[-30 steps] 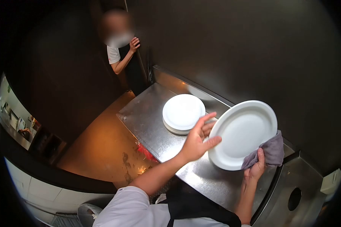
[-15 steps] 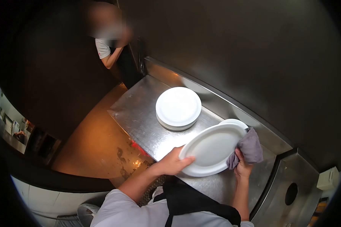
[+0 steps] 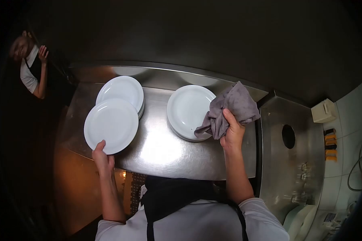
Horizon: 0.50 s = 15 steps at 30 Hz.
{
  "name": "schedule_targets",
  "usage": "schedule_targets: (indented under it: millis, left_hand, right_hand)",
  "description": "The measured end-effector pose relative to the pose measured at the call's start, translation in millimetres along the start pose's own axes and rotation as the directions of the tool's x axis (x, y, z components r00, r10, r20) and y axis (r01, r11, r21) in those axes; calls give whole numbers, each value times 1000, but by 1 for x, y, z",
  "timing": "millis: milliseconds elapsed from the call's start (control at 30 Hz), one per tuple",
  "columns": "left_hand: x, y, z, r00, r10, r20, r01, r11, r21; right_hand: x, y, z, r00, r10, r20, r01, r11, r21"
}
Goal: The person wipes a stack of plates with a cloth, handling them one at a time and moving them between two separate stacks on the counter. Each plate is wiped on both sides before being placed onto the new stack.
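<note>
My left hand (image 3: 103, 156) grips the near rim of a white plate (image 3: 111, 126), thumb on top. This plate overlaps the front of a stack of white plates (image 3: 122, 89) on the left of the steel counter (image 3: 161, 150). My right hand (image 3: 233, 134) is closed around a bunched grey-purple cloth (image 3: 235, 106). The cloth hangs over the right edge of a second stack of white plates (image 3: 188, 108); whether it touches them I cannot tell.
A person (image 3: 34, 68) stands at the far left. Right of the counter is a steel surface with a round dark hole (image 3: 288, 136) and several glasses (image 3: 303, 176). A pale box (image 3: 323, 111) and yellow-black handles (image 3: 330, 144) are by the tiled wall.
The view has swung right. My left hand has moved left with a plate, now at the left stack. My right hand and cloth are now apart from that plate, by the other stack.
</note>
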<state>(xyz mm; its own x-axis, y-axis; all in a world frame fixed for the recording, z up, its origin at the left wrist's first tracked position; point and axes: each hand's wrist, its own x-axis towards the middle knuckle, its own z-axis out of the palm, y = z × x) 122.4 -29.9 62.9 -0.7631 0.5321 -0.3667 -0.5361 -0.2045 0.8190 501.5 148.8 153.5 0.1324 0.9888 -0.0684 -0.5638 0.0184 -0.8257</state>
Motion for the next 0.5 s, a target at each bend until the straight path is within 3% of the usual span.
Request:
schedule_targets:
  millis: [167,200,500]
  left_hand:
    - [27,-8,13,998,43,-54,-43,999,3]
    - [22,-2,23,996,-15,-87,18,999,34]
    - [47,-37,63,964,265,8,-262,947,184]
  right_hand:
    - [-12,-6,5,988,-141,-59,140,990,-28]
    - [-15,-9,-2,986,-147,-80,144,989,-41]
    - [-14,-13,-32,962,-233,-145,225,972,-68]
